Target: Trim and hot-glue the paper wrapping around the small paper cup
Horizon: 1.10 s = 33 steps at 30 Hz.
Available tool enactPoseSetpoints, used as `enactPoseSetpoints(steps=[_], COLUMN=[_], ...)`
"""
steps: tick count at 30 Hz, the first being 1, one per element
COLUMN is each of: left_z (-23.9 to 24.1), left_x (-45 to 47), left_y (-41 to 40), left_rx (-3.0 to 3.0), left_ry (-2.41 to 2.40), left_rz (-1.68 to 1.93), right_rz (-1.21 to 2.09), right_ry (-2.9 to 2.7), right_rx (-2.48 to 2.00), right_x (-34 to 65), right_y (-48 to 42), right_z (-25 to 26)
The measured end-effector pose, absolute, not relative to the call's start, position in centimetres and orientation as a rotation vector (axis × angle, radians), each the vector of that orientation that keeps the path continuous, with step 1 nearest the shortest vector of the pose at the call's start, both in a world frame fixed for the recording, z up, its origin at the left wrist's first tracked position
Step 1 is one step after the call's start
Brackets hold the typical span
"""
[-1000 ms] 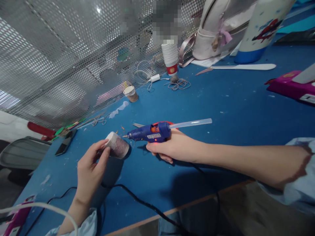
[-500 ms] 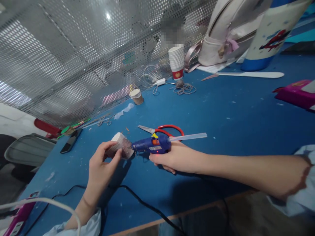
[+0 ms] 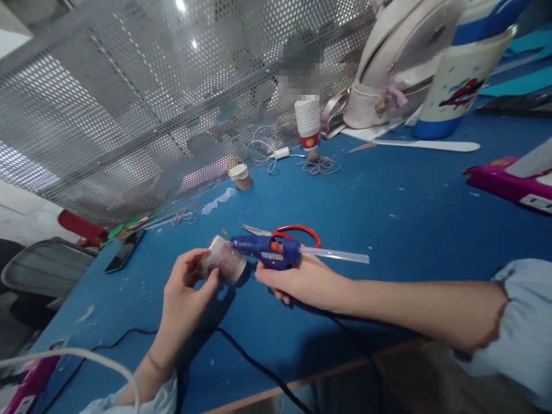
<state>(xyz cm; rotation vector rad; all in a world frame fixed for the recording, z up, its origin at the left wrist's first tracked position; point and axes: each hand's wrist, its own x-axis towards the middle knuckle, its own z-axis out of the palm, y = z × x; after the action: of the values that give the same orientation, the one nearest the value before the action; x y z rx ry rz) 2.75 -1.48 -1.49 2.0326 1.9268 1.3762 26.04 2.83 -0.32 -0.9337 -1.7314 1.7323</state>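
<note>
My left hand (image 3: 183, 299) grips a small paper cup (image 3: 232, 263) between thumb and fingers, tilted on its side above the table. Greyish-brown string appears wound around part of the cup, and a white part shows at its upper edge. In my right hand (image 3: 302, 282) is a blue hot glue gun (image 3: 265, 248), its small red light lit. The nozzle points left and is at the cup's upper side; whether it touches I cannot tell. A clear glue stick (image 3: 338, 255) juts from the gun's back. Red-handled scissors (image 3: 317, 237) lie just behind the gun, partly hidden.
On the blue table (image 3: 366, 213) stand a wrapped cup (image 3: 241, 178), stacked paper cups (image 3: 307, 123) and a bottle (image 3: 448, 100). Grey string (image 3: 321, 164), a white knife (image 3: 440, 145), a phone (image 3: 125, 252) and a magenta power strip (image 3: 509, 181) lie around. A black cord (image 3: 259, 368) crosses the front.
The cup in my left hand has shifted right and turned, showing more of its string-wound side. The nozzle now sits at its upper side instead of its right end. The camera view shifted slightly.
</note>
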Motion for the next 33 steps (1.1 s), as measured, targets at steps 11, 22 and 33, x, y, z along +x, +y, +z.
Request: enactPoseSetpoints(steps=[11,22,33], left_z=[-3.3,-3.1,-2.1], left_x=[5.0,6.5,6.5], left_y=[-2.5,-2.6,-2.4], left_rx=[2.496,2.447,2.534], left_ry=[1.735,1.755,1.672], left_rz=[1.509,1.471,1.358], right_rz=[1.68,1.489,1.506], right_ry=[-1.376,-1.414,-1.528], right_rx=[-0.788,-0.829,-0.992], right_x=[23.8,22.9,24.0], right_y=[2.0,2.5,1.9], right_z=[-0.7,-1.3,2.1])
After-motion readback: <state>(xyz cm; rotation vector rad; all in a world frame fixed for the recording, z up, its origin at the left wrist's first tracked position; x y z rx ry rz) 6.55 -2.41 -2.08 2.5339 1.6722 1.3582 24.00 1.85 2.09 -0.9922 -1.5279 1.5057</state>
